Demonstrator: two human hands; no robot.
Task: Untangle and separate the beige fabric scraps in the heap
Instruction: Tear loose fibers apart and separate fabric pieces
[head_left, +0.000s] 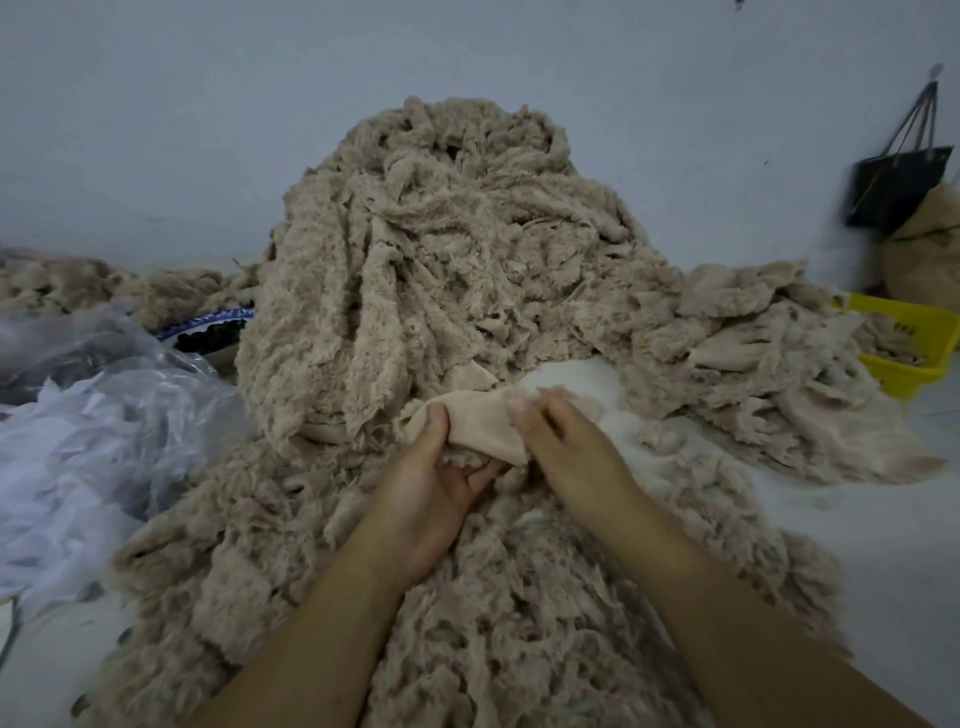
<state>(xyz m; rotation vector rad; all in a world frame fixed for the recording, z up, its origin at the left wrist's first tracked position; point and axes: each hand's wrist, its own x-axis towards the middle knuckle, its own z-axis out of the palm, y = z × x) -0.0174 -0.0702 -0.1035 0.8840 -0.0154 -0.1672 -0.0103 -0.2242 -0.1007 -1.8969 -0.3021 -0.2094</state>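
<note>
Centre frame: both hands grip one smooth beige scrap (480, 418) at the foot of the tall fabric heap (436, 249). Left hand (434, 483) palm-up, thumb pressed on the scrap's left end. Right hand (563, 441) pinches its right end. Crumpled clear plastic (98, 415) lies at left; yellow basket (909, 343) at right edge.

No writing is legible anywhere; the dark marks on the yellow basket (896, 375) are too blurred to read.

Black bag (896, 182) blurred, cut by right edge. Yellow crate (919, 371) cut too, contents unclear. Bowl (208, 326) mostly hidden behind heap (441, 234). Right hand (569, 449) fingertips (519, 408) blurred on scrap (483, 423).
</note>
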